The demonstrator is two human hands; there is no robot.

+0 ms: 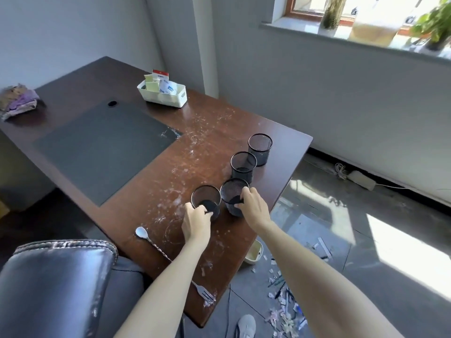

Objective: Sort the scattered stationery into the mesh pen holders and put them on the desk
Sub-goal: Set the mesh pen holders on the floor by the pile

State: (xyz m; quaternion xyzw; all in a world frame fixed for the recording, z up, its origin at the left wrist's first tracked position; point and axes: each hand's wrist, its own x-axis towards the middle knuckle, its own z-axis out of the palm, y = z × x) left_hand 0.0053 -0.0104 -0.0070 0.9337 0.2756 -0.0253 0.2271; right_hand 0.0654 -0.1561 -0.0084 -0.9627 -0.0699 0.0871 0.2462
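**No lettering we can read**

The printed matter we see stands in the white basket (170, 100) at the far side of the bench (210, 123). The tallest packet (160, 74) has a red band across its top with a small pale mark in it, but we cannot make out any letters. Just beside it, white sachets (168, 88) carry blue printing. It is too small and blurred for us to tell a word, a brand or a number. We can read no text, label or sign here.
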